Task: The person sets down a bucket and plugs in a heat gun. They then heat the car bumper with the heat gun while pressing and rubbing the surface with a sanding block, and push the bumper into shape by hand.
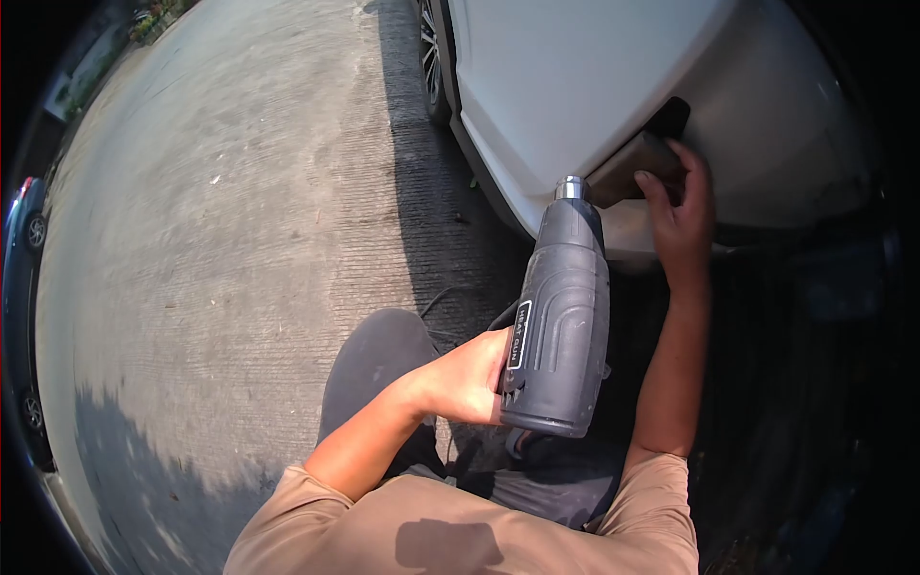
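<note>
My left hand [467, 379] is wrapped around the handle of a dark grey heat gun [561, 326], which hides most of the fingers. Its label reads "HEAT GUN", and its silver nozzle points up toward the car. Between the thumb and fingers of my right hand [682, 206] is a flat brown rectangular piece [628, 172], held against the white car's corner panel [613, 77]. The nozzle tip lies close to the piece's lower left end; whether they touch I cannot tell. Just above the piece, a dark opening or patch [668, 117] shows on the panel.
A car wheel [433, 57] stands at the top, beyond the panel. Ribbed concrete ground [259, 230] stretches to the left, with a dark car [24, 316] at the far left edge. A thin black cable [436, 302] lies near my knee [379, 359]. Deep shadow covers the right side.
</note>
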Motion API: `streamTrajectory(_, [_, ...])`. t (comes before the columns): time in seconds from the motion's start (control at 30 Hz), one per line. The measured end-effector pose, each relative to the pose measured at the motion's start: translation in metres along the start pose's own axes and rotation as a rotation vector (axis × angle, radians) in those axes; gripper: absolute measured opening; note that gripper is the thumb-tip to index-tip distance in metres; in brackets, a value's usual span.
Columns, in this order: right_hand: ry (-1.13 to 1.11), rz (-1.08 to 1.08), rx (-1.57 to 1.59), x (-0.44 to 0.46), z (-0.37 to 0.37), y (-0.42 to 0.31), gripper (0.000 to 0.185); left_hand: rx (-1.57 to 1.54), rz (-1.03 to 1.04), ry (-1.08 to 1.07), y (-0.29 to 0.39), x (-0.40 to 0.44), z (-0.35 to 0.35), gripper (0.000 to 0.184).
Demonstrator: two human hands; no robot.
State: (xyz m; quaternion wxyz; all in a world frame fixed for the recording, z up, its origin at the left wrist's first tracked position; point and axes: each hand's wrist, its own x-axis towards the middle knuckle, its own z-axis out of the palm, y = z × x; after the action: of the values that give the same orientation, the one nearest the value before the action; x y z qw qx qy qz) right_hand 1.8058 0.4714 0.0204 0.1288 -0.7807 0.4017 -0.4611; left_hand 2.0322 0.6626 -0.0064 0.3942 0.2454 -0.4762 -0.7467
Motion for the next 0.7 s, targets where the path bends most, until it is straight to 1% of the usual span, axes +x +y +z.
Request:
streamTrajectory(0.23, [0.01,-0.024,0.002,0.0012,0.0029,-0.0043,0.041,-0.048,-0.061,-0.002,0.001,0.0008,-0.0019,0.075])
streamTrajectory(0.5, [0.008,-0.068,-0.074,0.0016,0.0016,-0.003,0.042,0.007,-0.014,-0.006,-0.0045,-0.001,-0.0024,0.076])
streamTrajectory(0.7, [0.007,-0.061,-0.041,0.0015,0.0034,-0.0021,0.043,0.006,-0.033,0.002,-0.0046,-0.0003,-0.0014,0.079])
